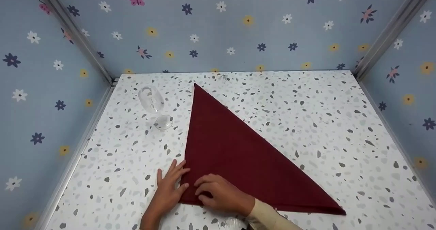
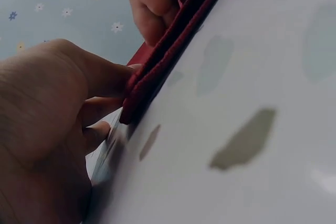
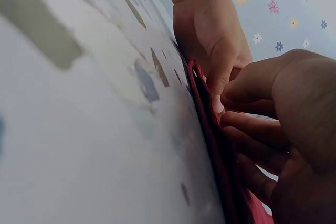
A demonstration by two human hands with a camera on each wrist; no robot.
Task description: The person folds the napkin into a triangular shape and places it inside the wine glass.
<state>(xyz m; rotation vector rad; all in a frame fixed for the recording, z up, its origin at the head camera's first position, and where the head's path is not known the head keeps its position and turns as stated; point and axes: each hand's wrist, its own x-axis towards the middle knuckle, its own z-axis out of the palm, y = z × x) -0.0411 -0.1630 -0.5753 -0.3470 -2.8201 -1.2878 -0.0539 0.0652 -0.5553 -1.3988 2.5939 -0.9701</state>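
Observation:
A dark red cloth (image 1: 231,144), folded into a triangle, lies flat on the speckled table. My left hand (image 1: 167,190) rests at its lower left corner, fingers spread and fairly straight over the left edge, thumb pressing on the cloth. Just right of it, my right hand (image 1: 226,196) is over the bottom edge with its fingers loosely bent, fingertips right at the fabric. The left wrist view shows the layered cloth edge (image 2: 157,61) beside the left thumb. In the right wrist view, the right fingertips (image 3: 231,121) come close to the left thumb; no cloth shows between them.
Left of the cloth's upper part lie a clear, rounded container (image 1: 151,100) and a small clear round piece (image 1: 164,122). Flower-patterned panels (image 1: 221,25) enclose the speckled table (image 1: 323,121) at the back and both sides.

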